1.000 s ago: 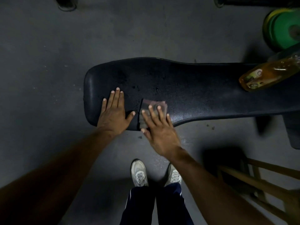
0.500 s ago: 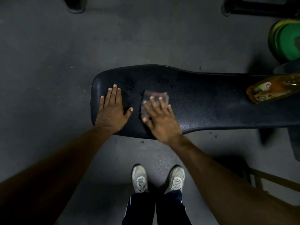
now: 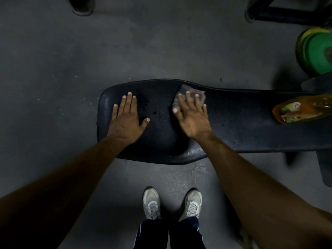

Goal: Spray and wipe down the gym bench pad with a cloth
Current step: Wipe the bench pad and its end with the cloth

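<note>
A black gym bench pad [image 3: 233, 130] runs from the middle of the view to the right edge. My left hand [image 3: 126, 119] lies flat on its wide left end, fingers apart, holding nothing. My right hand [image 3: 192, 115] presses flat on a small greyish cloth [image 3: 185, 90] near the pad's far edge; only the cloth's far part shows past my fingers. A spray bottle of orange liquid [image 3: 301, 110] lies on its side on the pad at the right.
Green and yellow weight plates [image 3: 316, 51] stand at the right beyond the bench. Dark equipment feet [image 3: 269, 13] sit at the top of the view on the grey concrete floor. My white shoes [image 3: 152, 203] are on the floor just in front of the bench.
My right hand has slid the cloth across the pad from the near edge to the far edge. My left hand has stayed flat on the left end.
</note>
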A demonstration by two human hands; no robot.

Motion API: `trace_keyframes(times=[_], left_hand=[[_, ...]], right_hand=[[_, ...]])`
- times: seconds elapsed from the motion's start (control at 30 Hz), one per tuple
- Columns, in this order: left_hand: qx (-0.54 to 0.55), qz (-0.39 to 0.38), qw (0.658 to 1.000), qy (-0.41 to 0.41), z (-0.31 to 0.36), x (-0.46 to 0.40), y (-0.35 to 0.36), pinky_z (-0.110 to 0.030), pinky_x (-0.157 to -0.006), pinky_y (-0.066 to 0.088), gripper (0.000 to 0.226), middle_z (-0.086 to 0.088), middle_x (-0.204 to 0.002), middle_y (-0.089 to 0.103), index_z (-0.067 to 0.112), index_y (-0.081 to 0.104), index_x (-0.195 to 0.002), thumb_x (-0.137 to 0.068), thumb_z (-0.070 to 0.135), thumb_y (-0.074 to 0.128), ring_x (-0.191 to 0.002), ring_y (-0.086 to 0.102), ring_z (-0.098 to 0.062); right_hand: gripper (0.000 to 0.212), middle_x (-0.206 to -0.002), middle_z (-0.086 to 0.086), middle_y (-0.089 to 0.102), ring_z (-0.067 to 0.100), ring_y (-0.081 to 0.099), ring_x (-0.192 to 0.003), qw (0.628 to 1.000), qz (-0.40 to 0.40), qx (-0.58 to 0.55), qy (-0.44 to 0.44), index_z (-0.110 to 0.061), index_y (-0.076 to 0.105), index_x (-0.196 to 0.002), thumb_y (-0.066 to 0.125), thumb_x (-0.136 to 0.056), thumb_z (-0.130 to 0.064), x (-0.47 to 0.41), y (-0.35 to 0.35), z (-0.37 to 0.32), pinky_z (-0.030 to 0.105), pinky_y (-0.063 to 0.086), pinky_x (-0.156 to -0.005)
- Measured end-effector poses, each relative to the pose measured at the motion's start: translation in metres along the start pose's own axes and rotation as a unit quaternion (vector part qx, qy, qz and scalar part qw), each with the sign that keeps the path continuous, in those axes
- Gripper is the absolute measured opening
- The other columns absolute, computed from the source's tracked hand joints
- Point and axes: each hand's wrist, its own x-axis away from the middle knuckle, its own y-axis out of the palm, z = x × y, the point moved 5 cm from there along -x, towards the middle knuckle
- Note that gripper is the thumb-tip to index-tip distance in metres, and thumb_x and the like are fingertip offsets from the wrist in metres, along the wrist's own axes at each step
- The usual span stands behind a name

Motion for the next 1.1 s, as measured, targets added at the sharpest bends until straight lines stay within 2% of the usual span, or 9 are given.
trace_keyframes(times=[0.17,0.27,0.43,0.53,0.63,0.73,0.83,0.97,1.1], left_hand=[[-0.013,-0.006,1.000,0.006,-0.011,0.003,0.006,-0.045,-0.126,-0.006,0.092,-0.006,-0.170,-0.016,0.010,-0.007,-0.161,-0.100,0.060,0.039,-0.156,-0.013,-0.021],[-0.016,-0.004,1.000,0.018,-0.016,0.005,0.006,-0.044,-0.125,-0.007,0.093,-0.005,-0.169,-0.016,0.012,-0.009,-0.161,-0.099,0.062,0.038,-0.156,-0.013,-0.019],[-0.012,0.017,1.000,0.014,-0.016,0.006,0.011,-0.044,-0.126,-0.004,0.092,-0.004,-0.170,-0.015,0.012,-0.007,-0.162,-0.099,0.063,0.037,-0.156,-0.013,-0.018],[-0.012,0.016,1.000,0.014,-0.017,0.005,0.011,-0.043,-0.126,-0.004,0.092,-0.003,-0.170,-0.016,0.013,-0.008,-0.162,-0.099,0.063,0.036,-0.156,-0.015,-0.017],[-0.003,0.026,1.000,0.010,-0.020,0.004,0.008,-0.043,-0.126,-0.003,0.092,-0.004,-0.170,-0.012,0.011,-0.002,-0.162,-0.098,0.062,0.040,-0.157,-0.011,-0.018],[0.003,0.038,0.999,-0.022,-0.033,0.005,0.004,-0.043,-0.125,-0.003,0.093,-0.006,-0.171,-0.008,0.010,0.001,-0.162,-0.097,0.060,0.044,-0.157,-0.007,-0.020],[0.007,0.029,0.999,-0.037,-0.049,0.010,0.004,-0.044,-0.125,-0.004,0.094,-0.004,-0.171,-0.010,0.011,0.000,-0.162,-0.097,0.061,0.044,-0.157,-0.009,-0.019],[0.013,0.027,0.999,-0.037,-0.056,0.018,0.005,-0.045,-0.125,-0.003,0.094,-0.004,-0.170,-0.011,0.012,-0.002,-0.162,-0.097,0.061,0.044,-0.157,-0.010,-0.019],[0.019,0.029,0.998,-0.047,-0.055,0.031,0.005,-0.045,-0.126,-0.003,0.094,-0.005,-0.170,-0.011,0.011,-0.002,-0.162,-0.097,0.060,0.043,-0.157,-0.010,-0.018]], right_hand=[[0.062,-0.177,-0.011,-0.005,0.017,-0.012,-0.164,0.980,-0.045,0.081,-0.178,-0.041,0.005,-0.168,0.026,-0.111,-0.055,0.033,0.015,-0.017,0.047,-0.003,-0.131],[0.064,-0.177,-0.010,-0.003,0.020,-0.006,-0.164,0.989,-0.008,0.101,-0.109,-0.043,0.004,-0.167,0.019,-0.107,-0.059,0.028,0.003,0.028,0.055,0.005,-0.132],[0.063,-0.179,-0.006,-0.003,0.024,-0.008,-0.165,0.998,0.030,-0.023,0.058,-0.039,0.010,-0.168,0.031,-0.111,-0.056,-0.024,-0.027,0.051,0.055,0.001,-0.131],[0.065,-0.179,-0.003,-0.003,0.027,-0.009,-0.164,1.000,0.013,-0.008,0.009,-0.035,0.010,-0.169,0.031,-0.111,-0.055,-0.048,-0.024,0.004,0.054,0.004,-0.130],[0.065,-0.179,-0.003,-0.002,0.025,-0.008,-0.165,0.991,-0.017,0.051,-0.123,-0.035,0.009,-0.169,0.031,-0.111,-0.054,-0.036,-0.006,-0.048,0.052,0.006,-0.130],[0.064,-0.178,-0.007,-0.002,0.021,-0.007,-0.165,0.974,-0.036,0.088,-0.206,-0.038,0.009,-0.169,0.030,-0.111,-0.055,-0.006,0.007,-0.050,0.048,0.006,-0.131],[0.061,-0.178,-0.008,0.001,0.021,-0.002,-0.165,0.981,-0.001,0.108,-0.163,-0.042,0.009,-0.168,0.027,-0.111,-0.055,-0.005,0.002,-0.018,0.053,0.011,-0.132],[0.062,-0.178,-0.002,-0.008,0.023,-0.008,-0.165,0.999,0.022,0.022,-0.031,-0.042,0.013,-0.168,0.031,-0.111,-0.058,-0.042,-0.019,-0.015,0.055,0.015,-0.128],[0.065,-0.179,0.002,-0.004,0.027,-0.006,-0.165,0.993,0.001,0.054,-0.104,-0.037,0.010,-0.168,0.033,-0.110,-0.057,-0.054,-0.003,-0.076,0.054,0.015,-0.131]])
